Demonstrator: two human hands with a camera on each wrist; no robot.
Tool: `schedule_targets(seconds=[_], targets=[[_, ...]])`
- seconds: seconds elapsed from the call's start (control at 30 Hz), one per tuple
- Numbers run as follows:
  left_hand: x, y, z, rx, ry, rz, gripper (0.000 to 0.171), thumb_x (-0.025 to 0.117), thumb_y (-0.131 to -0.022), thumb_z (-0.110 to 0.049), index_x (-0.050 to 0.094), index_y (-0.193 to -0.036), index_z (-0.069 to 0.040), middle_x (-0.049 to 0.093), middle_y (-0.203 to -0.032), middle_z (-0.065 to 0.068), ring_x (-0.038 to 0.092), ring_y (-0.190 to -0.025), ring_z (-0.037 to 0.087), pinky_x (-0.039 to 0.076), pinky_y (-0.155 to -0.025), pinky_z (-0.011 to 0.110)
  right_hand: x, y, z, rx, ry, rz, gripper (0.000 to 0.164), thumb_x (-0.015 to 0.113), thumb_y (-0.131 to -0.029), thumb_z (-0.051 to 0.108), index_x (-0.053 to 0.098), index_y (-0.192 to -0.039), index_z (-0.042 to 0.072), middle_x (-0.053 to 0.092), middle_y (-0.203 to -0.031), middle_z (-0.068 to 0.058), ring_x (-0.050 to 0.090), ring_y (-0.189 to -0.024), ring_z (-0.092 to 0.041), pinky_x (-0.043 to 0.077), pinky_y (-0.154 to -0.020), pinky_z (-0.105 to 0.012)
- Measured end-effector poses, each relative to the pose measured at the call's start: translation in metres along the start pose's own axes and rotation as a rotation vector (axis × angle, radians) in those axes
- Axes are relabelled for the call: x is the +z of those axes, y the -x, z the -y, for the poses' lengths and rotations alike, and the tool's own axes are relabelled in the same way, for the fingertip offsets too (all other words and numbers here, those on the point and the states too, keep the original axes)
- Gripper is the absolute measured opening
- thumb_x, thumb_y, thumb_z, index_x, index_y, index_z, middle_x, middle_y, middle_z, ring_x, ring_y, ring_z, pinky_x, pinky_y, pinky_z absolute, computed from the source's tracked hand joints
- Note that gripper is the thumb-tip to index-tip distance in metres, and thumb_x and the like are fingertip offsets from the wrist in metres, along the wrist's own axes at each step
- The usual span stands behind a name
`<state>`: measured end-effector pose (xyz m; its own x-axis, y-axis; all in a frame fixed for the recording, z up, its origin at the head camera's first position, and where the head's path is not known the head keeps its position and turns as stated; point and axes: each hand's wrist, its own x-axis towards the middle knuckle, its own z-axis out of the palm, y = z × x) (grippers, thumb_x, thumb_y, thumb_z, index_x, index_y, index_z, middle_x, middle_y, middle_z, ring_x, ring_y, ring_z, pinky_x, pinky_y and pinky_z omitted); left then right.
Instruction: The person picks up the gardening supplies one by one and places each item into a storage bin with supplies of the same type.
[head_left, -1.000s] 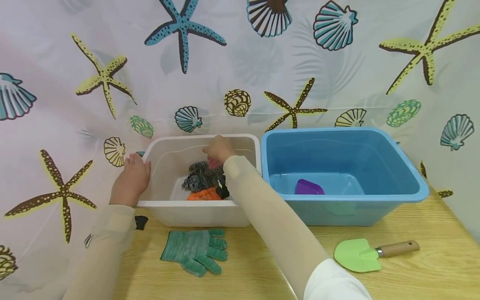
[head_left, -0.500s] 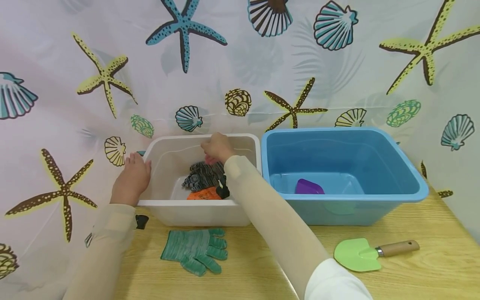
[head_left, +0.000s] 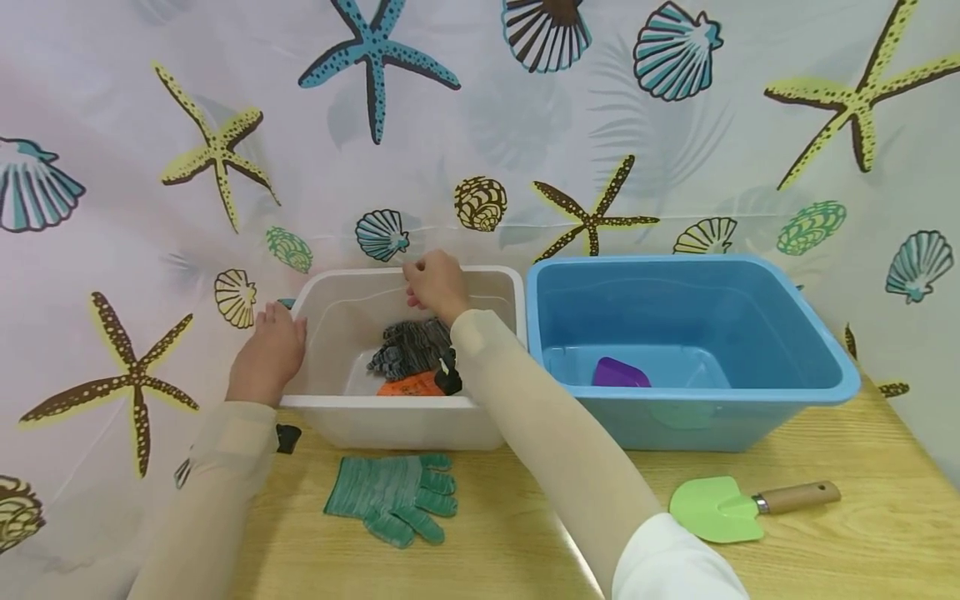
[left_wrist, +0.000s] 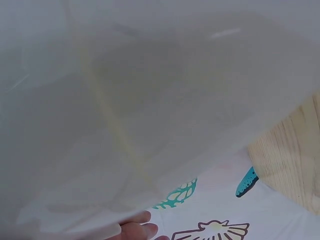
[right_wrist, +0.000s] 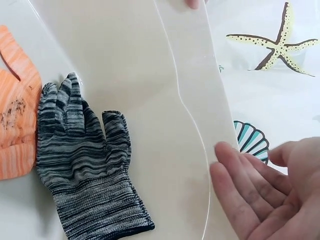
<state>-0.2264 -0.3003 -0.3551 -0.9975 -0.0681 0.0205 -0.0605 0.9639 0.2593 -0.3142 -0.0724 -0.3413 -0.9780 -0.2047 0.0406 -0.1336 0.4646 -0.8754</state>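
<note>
My left hand (head_left: 266, 350) grips the left rim of the white plastic tub (head_left: 405, 425). The left wrist view mostly shows the tub's pale outer wall (left_wrist: 150, 110), with some fingertips (left_wrist: 137, 227) at the bottom. Near the tub's back rim hovers my right hand (right_wrist: 270, 195), its fingers loosely bent and nothing held. Below it in the tub lies a black-and-grey knit glove (right_wrist: 90, 160), palm side flat, cuff toward me in the right wrist view. An orange glove (right_wrist: 17, 110) with dark smudges lies beside it; the tub's front wall partly hides it in the head view.
A blue tub (head_left: 690, 396) stands right beside the white one, with a purple plastic piece (head_left: 621, 372) inside. On the wooden table (head_left: 510, 517) lie a green knit glove (head_left: 393, 496) and a green trowel (head_left: 716, 508) with a wooden handle. A shell-and-starfish curtain (head_left: 525, 125) hangs behind.
My right hand has risen away from the striped glove toward the tub's back rim. The left hand keeps its place on the rim. The head view has shifted slightly.
</note>
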Motion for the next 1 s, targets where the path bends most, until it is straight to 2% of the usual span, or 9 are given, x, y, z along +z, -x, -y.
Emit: schedule_targets(seconds=[0.17, 0.3, 0.4, 0.53, 0.63, 0.73, 0.9, 1.0], targets=[[0.001, -0.001, 0.001, 0.002, 0.0, 0.006, 0.06, 0.027, -0.102, -0.023, 0.009, -0.137, 0.021, 0.013, -0.141, 0.041, 0.017, -0.13, 0.052, 0.023, -0.1, 0.062, -0.001, 0.0, 0.002, -0.046, -0.021, -0.066, 0.039, 0.045, -0.098, 0.034, 0.066, -0.079, 0.006, 0.066, -0.069, -0.006, 0.066, -0.061, -0.017, 0.051, -0.052, -0.022], [0.002, -0.001, 0.003, -0.011, 0.009, 0.027, 0.06, 0.027, -0.102, -0.025, 0.007, -0.138, 0.02, 0.011, -0.142, 0.04, 0.015, -0.13, 0.052, 0.022, -0.1, 0.062, -0.002, 0.0, 0.008, -0.101, 0.041, -0.135, 0.047, 0.042, -0.098, 0.037, 0.066, -0.073, 0.006, 0.066, -0.066, -0.002, 0.062, -0.056, -0.011, 0.046, -0.052, -0.023], [0.002, -0.001, 0.003, -0.014, 0.014, 0.029, 0.06, 0.026, -0.102, -0.025, 0.007, -0.139, 0.019, 0.01, -0.143, 0.039, 0.013, -0.131, 0.051, 0.02, -0.101, 0.061, -0.006, 0.002, 0.017, -0.16, 0.062, -0.195, 0.047, 0.042, -0.098, 0.037, 0.065, -0.069, 0.008, 0.066, -0.065, 0.0, 0.06, -0.055, -0.008, 0.042, -0.05, -0.026], [0.0, -0.002, 0.0, -0.001, 0.012, 0.009, 0.059, 0.025, -0.102, -0.024, 0.009, -0.138, 0.02, 0.011, -0.142, 0.039, 0.014, -0.131, 0.051, 0.021, -0.101, 0.061, -0.017, 0.008, 0.035, -0.247, 0.013, -0.229, 0.045, 0.042, -0.098, 0.036, 0.062, -0.066, 0.012, 0.064, -0.063, 0.002, 0.061, -0.057, -0.007, 0.042, -0.048, -0.028], [-0.001, 0.001, -0.002, 0.002, 0.004, -0.006, 0.058, 0.027, -0.102, -0.022, 0.011, -0.137, 0.022, 0.015, -0.14, 0.041, 0.021, -0.128, 0.053, 0.027, -0.097, 0.063, -0.026, 0.017, 0.053, -0.29, -0.032, -0.182, 0.043, 0.042, -0.098, 0.038, 0.063, -0.07, 0.013, 0.063, -0.065, 0.003, 0.061, -0.058, -0.007, 0.044, -0.051, -0.026], [-0.002, 0.003, -0.002, 0.012, -0.004, -0.017, 0.057, 0.029, -0.102, -0.019, 0.012, -0.135, 0.023, 0.017, -0.138, 0.043, 0.023, -0.126, 0.054, 0.029, -0.095, 0.063, -0.032, 0.031, 0.072, -0.323, 0.003, -0.098, 0.044, 0.041, -0.098, 0.04, 0.062, -0.072, 0.013, 0.063, -0.066, 0.002, 0.061, -0.059, -0.008, 0.045, -0.054, -0.025], [0.001, 0.001, 0.001, 0.046, -0.012, -0.032, 0.056, 0.03, -0.102, -0.017, 0.012, -0.134, 0.024, 0.017, -0.138, 0.043, 0.02, -0.128, 0.053, 0.027, -0.096, 0.063, -0.032, 0.058, 0.095, -0.389, 0.195, 0.053, 0.044, 0.04, -0.099, 0.038, 0.059, -0.071, 0.01, 0.062, -0.064, 0.002, 0.058, -0.059, -0.008, 0.041, -0.053, -0.026], [0.003, -0.001, 0.001, 0.068, -0.031, -0.052, 0.055, 0.03, -0.102, -0.017, 0.015, -0.133, 0.026, 0.019, -0.136, 0.044, 0.023, -0.126, 0.055, 0.03, -0.095, 0.063, -0.028, 0.077, 0.104, -0.448, 0.292, 0.116, 0.04, 0.041, -0.099, 0.034, 0.063, -0.077, 0.01, 0.061, -0.065, 0.003, 0.056, -0.06, -0.008, 0.041, -0.056, -0.023]])
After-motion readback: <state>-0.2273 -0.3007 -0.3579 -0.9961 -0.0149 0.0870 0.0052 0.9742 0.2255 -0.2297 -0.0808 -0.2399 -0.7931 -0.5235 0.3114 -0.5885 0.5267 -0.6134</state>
